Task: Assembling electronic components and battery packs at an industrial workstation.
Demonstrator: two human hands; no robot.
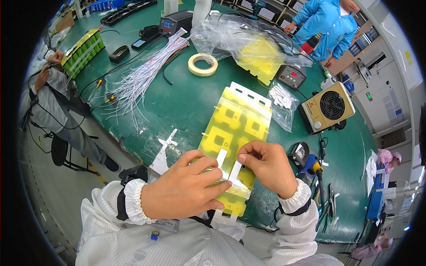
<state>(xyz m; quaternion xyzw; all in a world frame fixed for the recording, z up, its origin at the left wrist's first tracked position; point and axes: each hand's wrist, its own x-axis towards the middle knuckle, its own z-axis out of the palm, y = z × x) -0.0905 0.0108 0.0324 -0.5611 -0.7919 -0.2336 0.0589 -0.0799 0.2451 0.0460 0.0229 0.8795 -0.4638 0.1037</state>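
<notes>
A flat yellow panel (224, 116) with square cut-out shapes and clear film over it lies lengthwise in front of me. My right hand (270, 169) pinches the upper end of a white strip (234, 174) between thumb and fingertip, just above the panel. Spread over the panel's left side, my left hand (181, 188) has its index fingertip touching the lower end of that strip. Another white strip (222, 157) lies on the panel beside the left fingers, partly covered by them. White slotted tabs (249, 95) stick out at the panel's far end.
Left of the panel are bundled white wires (137, 73) and a tape roll (203, 65). A bag of white pieces (282, 103), a fan unit (329, 107) and hand tools (327, 201) sit to the right. Someone in blue (326, 26) stands across the green table (177, 106); another person works at left.
</notes>
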